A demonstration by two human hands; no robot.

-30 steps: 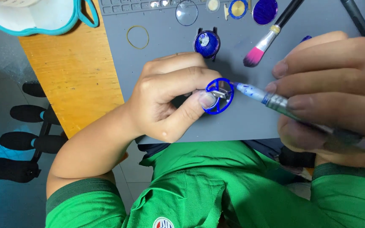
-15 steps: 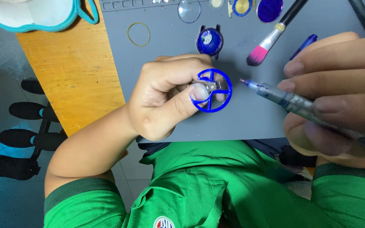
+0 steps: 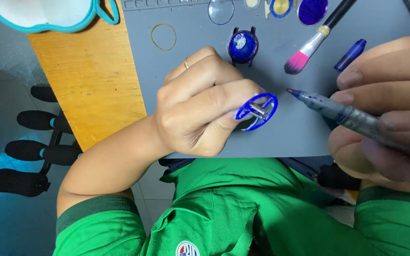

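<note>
I have the left hand (image 3: 200,106) pinching the blue ring part (image 3: 257,111) just above the grey mat (image 3: 285,137), right hand (image 3: 385,109) gripping the pen tool (image 3: 338,114), whose tip I judge must next meet the ring steadily.

Bright, even daylight falls from above, and shadows on the grey mat (image 3: 281,137) are soft and short. The right hand (image 3: 385,114), close to the lens, is large and slightly blurred, while the left hand (image 3: 200,106) stays sharp. The floor at left is dimmer, with a bluish sheen.
</note>
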